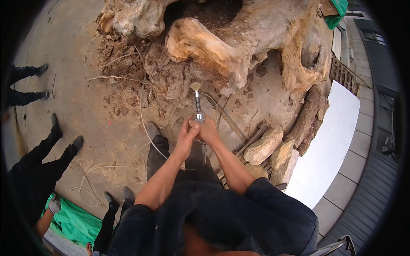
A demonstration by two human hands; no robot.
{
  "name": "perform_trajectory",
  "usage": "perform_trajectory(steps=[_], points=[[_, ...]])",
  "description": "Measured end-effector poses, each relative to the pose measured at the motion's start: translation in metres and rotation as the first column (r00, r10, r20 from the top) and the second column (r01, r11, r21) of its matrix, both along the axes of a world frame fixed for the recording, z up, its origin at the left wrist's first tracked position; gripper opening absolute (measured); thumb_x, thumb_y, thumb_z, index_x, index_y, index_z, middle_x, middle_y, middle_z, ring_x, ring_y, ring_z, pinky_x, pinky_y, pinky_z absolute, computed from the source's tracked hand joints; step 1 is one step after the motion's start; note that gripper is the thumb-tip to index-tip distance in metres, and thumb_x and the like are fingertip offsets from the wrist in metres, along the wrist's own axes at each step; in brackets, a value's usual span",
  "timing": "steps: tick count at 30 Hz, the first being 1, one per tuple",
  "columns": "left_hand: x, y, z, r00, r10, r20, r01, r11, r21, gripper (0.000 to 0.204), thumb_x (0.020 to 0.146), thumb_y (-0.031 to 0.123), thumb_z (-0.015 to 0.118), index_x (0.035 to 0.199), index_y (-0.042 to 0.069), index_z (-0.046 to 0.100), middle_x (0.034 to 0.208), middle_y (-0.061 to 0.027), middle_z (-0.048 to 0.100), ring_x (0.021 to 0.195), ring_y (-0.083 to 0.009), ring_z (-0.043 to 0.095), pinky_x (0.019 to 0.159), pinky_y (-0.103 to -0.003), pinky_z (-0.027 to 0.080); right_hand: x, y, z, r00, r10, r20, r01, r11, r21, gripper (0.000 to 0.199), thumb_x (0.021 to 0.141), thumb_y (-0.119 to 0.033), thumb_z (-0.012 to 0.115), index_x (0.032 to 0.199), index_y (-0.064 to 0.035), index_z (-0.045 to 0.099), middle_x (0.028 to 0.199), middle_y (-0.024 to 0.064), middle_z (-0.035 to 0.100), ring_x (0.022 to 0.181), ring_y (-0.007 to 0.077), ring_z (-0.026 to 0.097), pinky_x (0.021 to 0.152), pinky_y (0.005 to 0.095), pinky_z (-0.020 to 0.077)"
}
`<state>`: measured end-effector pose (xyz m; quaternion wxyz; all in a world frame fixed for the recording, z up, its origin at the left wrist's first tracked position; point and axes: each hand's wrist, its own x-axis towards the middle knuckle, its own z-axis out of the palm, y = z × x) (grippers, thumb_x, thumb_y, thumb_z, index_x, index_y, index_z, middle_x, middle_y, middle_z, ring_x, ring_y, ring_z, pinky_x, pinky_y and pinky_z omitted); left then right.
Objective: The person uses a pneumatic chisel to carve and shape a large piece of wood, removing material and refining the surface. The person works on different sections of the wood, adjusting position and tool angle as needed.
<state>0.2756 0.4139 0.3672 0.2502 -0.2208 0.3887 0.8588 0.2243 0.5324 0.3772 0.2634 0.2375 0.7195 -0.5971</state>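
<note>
In front of my body, my left hand (pixel 186 135) and my right hand (pixel 208 129) are both closed around a die grinder (pixel 199 115) with a silvery body. Its shaft points away from me and carries a small tan brush head (pixel 195 86). A fitting (pixel 203 148) hangs below the hands at the tool's back end. Just beyond the brush rises a huge gnarled tree root (pixel 213 47), pale brown with orange patches and dark hollows. Whether the brush touches the wood I cannot tell. My palms hide most of the grinder's grip.
A thin clear hose (pixel 143 117) loops over the dirt-strewn ground. Rough stones (pixel 265 146) and a log (pixel 305 115) lie at right, beside a white sheet (pixel 329 141). At left, several people stand in dark trousers (pixel 40 160); one gloved hand (pixel 54 205) shows near a green tarp (pixel 77 222).
</note>
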Motion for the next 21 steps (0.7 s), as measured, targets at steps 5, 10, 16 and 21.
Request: perform_trajectory(steps=[5,10,16,21], points=[[0.001,0.010,-0.020,1.000,0.015,-0.013,-0.016,1.000,-0.013,0.068,0.096,0.050,0.074,0.142,0.006,0.048,0.128,-0.0059,0.057,0.116,-0.0163,0.058,0.096,-0.034,0.051,-0.003,0.008,-0.005,0.998,0.062,0.003,-0.062,0.998,-0.031,0.028,0.092,-0.030,0.076,0.099,-0.0041,0.067,0.082,-0.0001,0.063,0.074,0.0108,0.057,0.065,0.0292,0.0472],[-0.019,0.018,-0.059,0.987,0.045,-0.156,-0.054,0.997,-0.049,0.071,0.092,0.046,0.079,0.141,0.004,0.048,0.129,-0.0070,0.055,0.118,-0.0183,0.055,0.102,-0.035,0.046,-0.024,0.019,-0.026,0.986,0.141,-0.094,-0.149,0.986,-0.076,0.041,0.093,-0.044,0.073,0.097,-0.0035,0.064,0.082,0.0012,0.063,0.075,0.0112,0.056,0.066,0.0292,0.0458],[-0.056,0.020,-0.116,0.935,0.047,-0.351,-0.072,0.996,-0.060,0.087,0.093,0.044,0.079,0.156,0.003,0.037,0.137,-0.0081,0.054,0.126,-0.0201,0.054,0.110,-0.036,0.042,-0.045,0.018,-0.094,0.962,0.063,-0.265,-0.089,0.993,-0.084,0.047,0.093,-0.049,0.072,0.101,-0.0031,0.065,0.084,0.0040,0.065,0.076,0.0131,0.059,0.068,0.0301,0.0471],[-0.087,0.020,-0.152,0.893,0.034,-0.448,-0.110,0.983,-0.146,0.094,0.094,0.047,0.078,0.163,0.006,0.030,0.145,-0.0103,0.052,0.135,-0.0223,0.051,0.115,-0.036,0.038,-0.074,0.011,-0.114,0.921,0.085,-0.379,-0.122,0.990,-0.075,0.046,0.094,-0.051,0.072,0.107,-0.0070,0.068,0.087,0.0052,0.067,0.080,0.0171,0.062,0.074,0.0335,0.0508]])
